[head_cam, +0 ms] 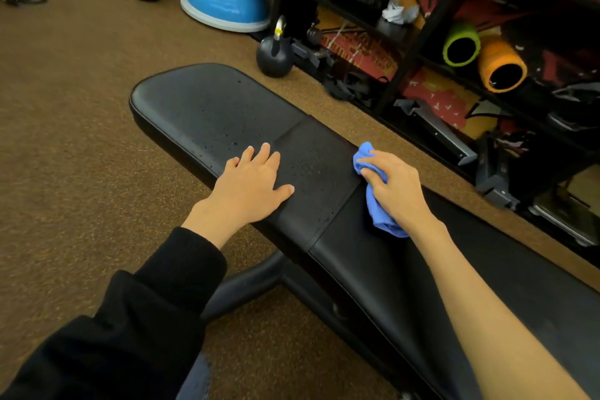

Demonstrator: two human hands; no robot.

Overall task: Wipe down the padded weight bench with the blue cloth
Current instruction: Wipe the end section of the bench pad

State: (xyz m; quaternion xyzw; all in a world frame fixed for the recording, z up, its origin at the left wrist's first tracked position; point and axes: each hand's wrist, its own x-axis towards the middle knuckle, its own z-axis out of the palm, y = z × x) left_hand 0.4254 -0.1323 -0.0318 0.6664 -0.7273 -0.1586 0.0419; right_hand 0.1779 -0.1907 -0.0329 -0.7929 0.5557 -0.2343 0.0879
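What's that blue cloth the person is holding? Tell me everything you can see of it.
The blue cloth is a small, soft-looking light blue rag, bunched and crumpled rather than spread flat. The right hand grips it with fingers curled over its middle, so one bunch pokes out past the fingertips and a longer tail trails under the wrist. It sits on the black padded bench, near the pad's far edge. The left hand lies flat on the pad, apart from the cloth.

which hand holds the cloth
The right hand: it grips the cloth, while the left hand lies flat on the bench, holding nothing.
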